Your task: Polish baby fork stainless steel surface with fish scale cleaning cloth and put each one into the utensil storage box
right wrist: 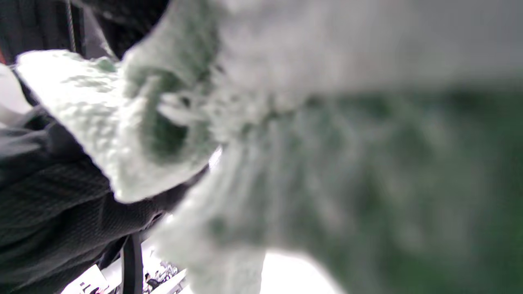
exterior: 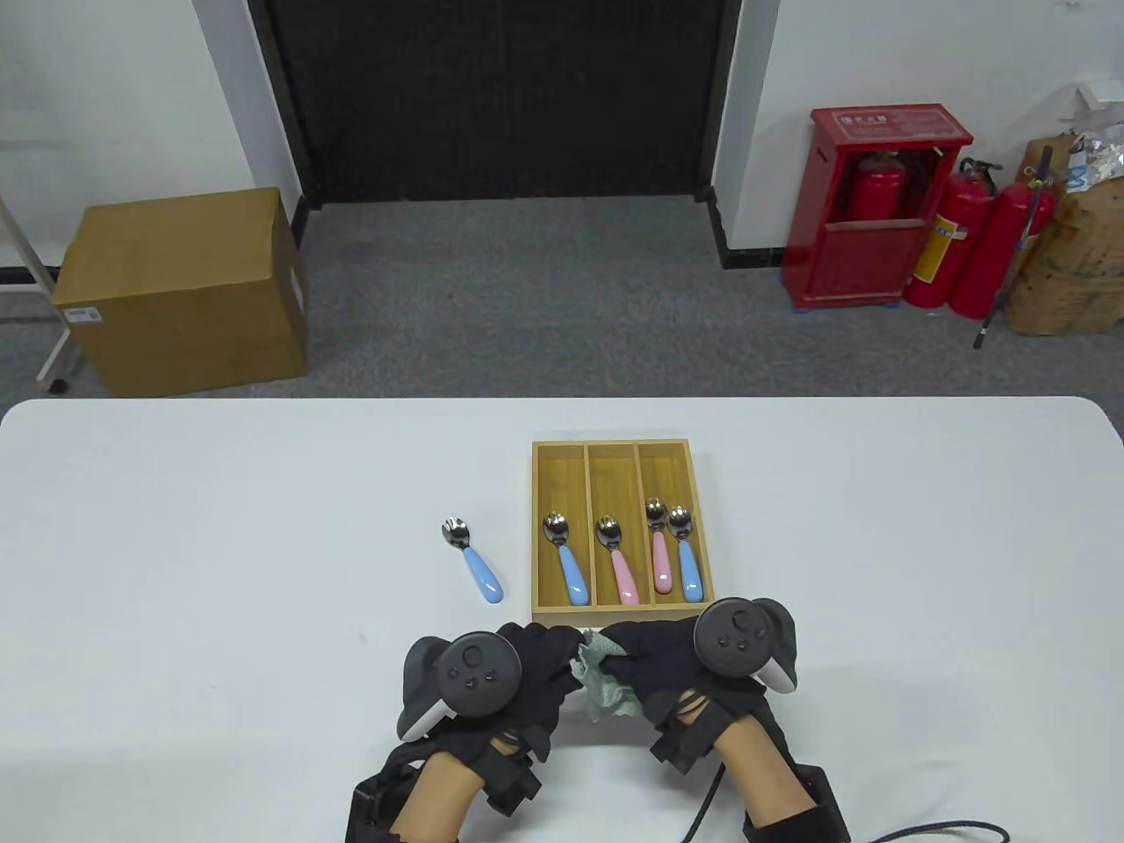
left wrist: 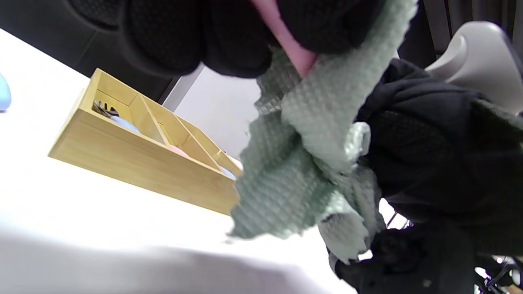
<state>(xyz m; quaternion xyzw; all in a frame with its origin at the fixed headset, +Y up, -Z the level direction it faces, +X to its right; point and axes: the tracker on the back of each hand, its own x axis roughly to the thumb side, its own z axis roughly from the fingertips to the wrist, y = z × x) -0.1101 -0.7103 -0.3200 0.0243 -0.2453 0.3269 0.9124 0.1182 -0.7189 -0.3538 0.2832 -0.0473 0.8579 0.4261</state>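
Observation:
My left hand and right hand meet just in front of the wooden storage box. Between them is the pale green cleaning cloth. In the left wrist view my left fingers grip the pink handle of a baby fork, and the cloth is wrapped over its other end, so the steel head is hidden. My right hand clutches the cloth, which fills the right wrist view. A blue-handled fork lies on the table left of the box.
The box has three compartments: a blue-handled fork in the left one, a pink one in the middle, a pink and a blue one in the right. Beyond the white table are a cardboard box and red fire extinguishers.

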